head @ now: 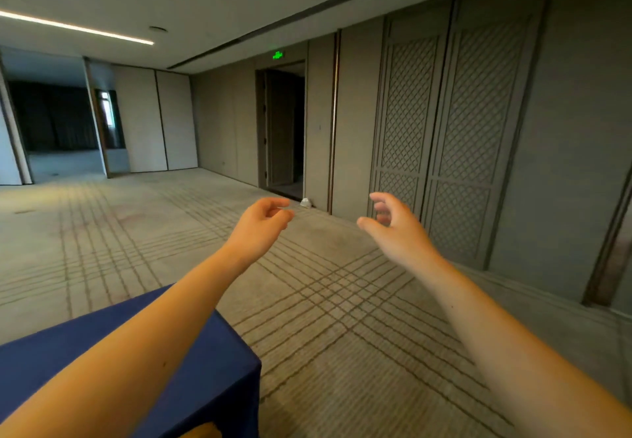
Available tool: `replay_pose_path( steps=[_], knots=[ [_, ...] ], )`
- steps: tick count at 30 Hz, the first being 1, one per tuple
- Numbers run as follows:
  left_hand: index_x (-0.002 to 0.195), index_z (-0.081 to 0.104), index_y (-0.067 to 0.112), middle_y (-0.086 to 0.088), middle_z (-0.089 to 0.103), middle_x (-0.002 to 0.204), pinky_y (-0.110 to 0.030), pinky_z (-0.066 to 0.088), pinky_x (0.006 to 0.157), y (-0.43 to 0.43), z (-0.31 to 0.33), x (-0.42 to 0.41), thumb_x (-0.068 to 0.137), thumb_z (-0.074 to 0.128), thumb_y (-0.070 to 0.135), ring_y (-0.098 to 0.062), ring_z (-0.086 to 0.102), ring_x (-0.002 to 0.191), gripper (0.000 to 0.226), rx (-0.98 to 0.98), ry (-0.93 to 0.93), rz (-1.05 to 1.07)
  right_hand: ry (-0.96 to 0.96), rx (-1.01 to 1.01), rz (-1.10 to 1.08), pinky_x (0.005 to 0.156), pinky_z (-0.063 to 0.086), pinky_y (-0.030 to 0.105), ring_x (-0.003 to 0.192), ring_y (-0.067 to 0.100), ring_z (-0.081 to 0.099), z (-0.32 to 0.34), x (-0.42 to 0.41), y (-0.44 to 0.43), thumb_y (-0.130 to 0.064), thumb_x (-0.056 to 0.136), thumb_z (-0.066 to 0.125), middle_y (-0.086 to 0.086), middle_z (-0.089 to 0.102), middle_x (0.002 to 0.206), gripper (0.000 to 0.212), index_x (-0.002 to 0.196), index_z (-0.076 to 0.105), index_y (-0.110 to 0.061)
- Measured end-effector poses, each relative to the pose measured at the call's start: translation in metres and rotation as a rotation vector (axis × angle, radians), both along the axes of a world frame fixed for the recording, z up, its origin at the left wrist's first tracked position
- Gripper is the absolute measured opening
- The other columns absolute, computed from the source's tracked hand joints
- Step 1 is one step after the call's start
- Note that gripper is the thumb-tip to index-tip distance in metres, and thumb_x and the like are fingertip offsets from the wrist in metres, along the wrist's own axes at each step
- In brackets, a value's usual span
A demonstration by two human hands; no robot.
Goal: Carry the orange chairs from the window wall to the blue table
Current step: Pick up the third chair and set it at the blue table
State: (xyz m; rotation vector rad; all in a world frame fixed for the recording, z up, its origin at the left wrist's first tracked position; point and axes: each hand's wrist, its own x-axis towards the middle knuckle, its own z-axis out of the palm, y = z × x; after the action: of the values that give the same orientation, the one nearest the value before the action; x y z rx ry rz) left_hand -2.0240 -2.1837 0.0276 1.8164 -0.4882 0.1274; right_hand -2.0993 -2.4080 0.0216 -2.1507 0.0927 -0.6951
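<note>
The blue table (212, 369), draped in a dark blue cloth, fills the lower left of the head view, its corner pointing right. Both my arms stretch out in front of me over the carpet. My left hand (263, 222) hangs in the air with its fingers loosely curled and nothing in it. My right hand (393, 222) is held up beside it, fingers apart and empty. A small orange patch (201, 430) shows at the bottom edge by the table; I cannot tell what it is. No whole orange chair is in sight.
Patterned carpet (342, 318) spreads ahead. A wall with lattice panels (455, 150) runs along the right. An open doorway (285, 130) under a green exit sign stands ahead, with a small white object (305, 202) on the floor beside it. Another opening (54, 123) lies far left.
</note>
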Motion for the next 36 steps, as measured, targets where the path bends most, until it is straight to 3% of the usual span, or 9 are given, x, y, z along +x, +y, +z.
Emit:
replay_pose_path(
  steps=[7, 17, 26, 30, 36],
  knots=[
    [0.123, 0.056, 0.02, 0.004, 0.064, 0.105, -0.025, 0.049, 0.078, -0.082, 0.016, 0.151, 0.095, 0.054, 0.028, -0.011, 0.061, 0.098, 0.03, -0.073, 0.03, -0.083, -0.016, -0.027, -0.065, 0.092, 0.04, 0.031, 0.122, 0.01, 0.047, 0.021, 0.131, -0.072, -0.041, 0.09, 0.063, -0.009, 0.045, 0.139, 0.055, 0.14, 0.042, -0.036],
    [0.125, 0.054, 0.023, 0.005, 0.063, 0.109, -0.025, 0.049, 0.081, -0.208, 0.014, 0.336, 0.095, 0.054, 0.028, -0.009, 0.061, 0.1, 0.031, -0.1, 0.032, -0.142, -0.012, -0.037, -0.081, 0.092, 0.038, 0.032, 0.125, 0.012, 0.045, 0.01, 0.313, -0.194, -0.043, 0.089, 0.063, -0.007, 0.043, 0.142, 0.058, 0.142, 0.04, -0.035],
    [0.126, 0.054, 0.019, 0.0, 0.062, 0.115, -0.034, 0.049, 0.091, -0.303, 0.01, 0.519, 0.095, 0.053, 0.026, -0.013, 0.061, 0.103, 0.032, -0.144, 0.013, 0.004, -0.039, -0.072, 0.028, 0.091, 0.037, 0.032, 0.128, 0.015, 0.044, 0.019, 0.532, -0.307, -0.041, 0.09, 0.063, -0.003, 0.042, 0.144, 0.06, 0.143, 0.038, -0.032],
    [0.123, 0.055, 0.025, 0.002, 0.063, 0.111, -0.034, 0.05, 0.09, -0.298, -0.009, 0.595, 0.093, 0.056, 0.026, -0.013, 0.062, 0.102, 0.03, -0.099, -0.034, 0.109, -0.002, -0.079, 0.147, 0.091, 0.036, 0.03, 0.127, 0.014, 0.044, 0.015, 0.644, -0.313, -0.041, 0.089, 0.064, -0.003, 0.041, 0.144, 0.061, 0.143, 0.038, -0.031],
    [0.124, 0.053, 0.027, 0.0, 0.062, 0.113, -0.028, 0.05, 0.083, -0.227, -0.02, 0.718, 0.095, 0.053, 0.024, -0.014, 0.061, 0.102, 0.029, -0.092, -0.067, 0.305, 0.027, -0.081, 0.4, 0.092, 0.039, 0.032, 0.126, 0.015, 0.044, 0.008, 0.828, -0.25, -0.039, 0.089, 0.065, -0.001, 0.039, 0.145, 0.063, 0.145, 0.037, -0.03]
  ],
)
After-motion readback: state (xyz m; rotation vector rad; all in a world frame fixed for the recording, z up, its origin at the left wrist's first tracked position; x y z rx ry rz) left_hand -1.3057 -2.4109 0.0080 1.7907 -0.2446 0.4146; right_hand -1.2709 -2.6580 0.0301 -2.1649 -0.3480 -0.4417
